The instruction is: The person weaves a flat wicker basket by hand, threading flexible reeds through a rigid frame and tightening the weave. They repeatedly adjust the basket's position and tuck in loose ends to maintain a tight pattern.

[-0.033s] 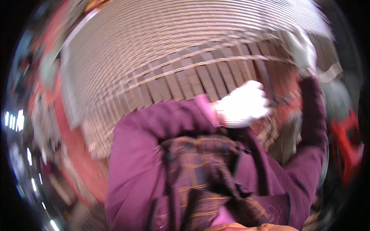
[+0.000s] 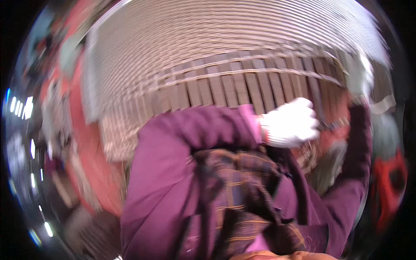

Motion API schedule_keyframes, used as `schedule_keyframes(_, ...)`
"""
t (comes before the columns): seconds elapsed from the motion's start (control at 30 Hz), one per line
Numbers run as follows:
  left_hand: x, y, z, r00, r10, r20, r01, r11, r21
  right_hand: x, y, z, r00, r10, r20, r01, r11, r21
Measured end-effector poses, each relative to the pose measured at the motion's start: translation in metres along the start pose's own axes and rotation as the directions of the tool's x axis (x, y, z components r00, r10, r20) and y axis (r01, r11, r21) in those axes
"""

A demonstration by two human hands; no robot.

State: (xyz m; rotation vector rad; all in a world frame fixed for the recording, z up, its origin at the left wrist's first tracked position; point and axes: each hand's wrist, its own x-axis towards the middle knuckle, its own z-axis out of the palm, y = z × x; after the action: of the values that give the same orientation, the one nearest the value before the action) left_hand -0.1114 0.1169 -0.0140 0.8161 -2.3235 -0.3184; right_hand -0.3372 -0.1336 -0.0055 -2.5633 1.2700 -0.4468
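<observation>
My left hand [image 2: 291, 123], in a white glove, is held in front of my body at the near edge of a row of brown flat blocks [image 2: 232, 90]. Its fingers are curled closed; what they hold, if anything, is hidden. Further right, my right hand [image 2: 360, 78], also white-gloved, reaches forward to the right end of the row, and motion smears its fingers. Two thin pale strips [image 2: 255, 70] run across the blocks and end close to this hand. Beyond lies a broad ribbed grey surface [image 2: 216, 34] of many fine parallel lines.
Red-painted framing [image 2: 80, 104] runs along the left side. A red object with a dark opening [image 2: 388, 186] stands at the far right, below a grey-green rounded shape [image 2: 385, 134]. Bright lights show at the left rim.
The whole view has shifted, so blocks and hands sit further right. My right hand appears lower in the picture, while my left hand keeps its closed pose.
</observation>
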Motion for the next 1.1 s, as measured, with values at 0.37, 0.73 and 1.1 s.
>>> schedule_keyframes(0.37,-0.149,-0.029,-0.132,0.835,-0.385,-0.393,0.522,0.781,0.344,0.003,-0.078,0.064,0.938,-0.334,-0.093,0.331,0.942,-0.048)
schedule_keyframes(0.73,-0.557,0.035,-0.316,0.251,-0.863,-0.438,0.538,-0.252,0.805,0.010,-0.064,0.087,0.992,-0.097,-0.086,0.081,0.982,-0.171)
schedule_keyframes(1.1,-0.592,0.074,-0.270,0.288,-0.839,-0.461,0.765,-0.087,0.638,0.051,-0.033,0.101,0.997,0.070,0.021,-0.054,0.898,-0.436)
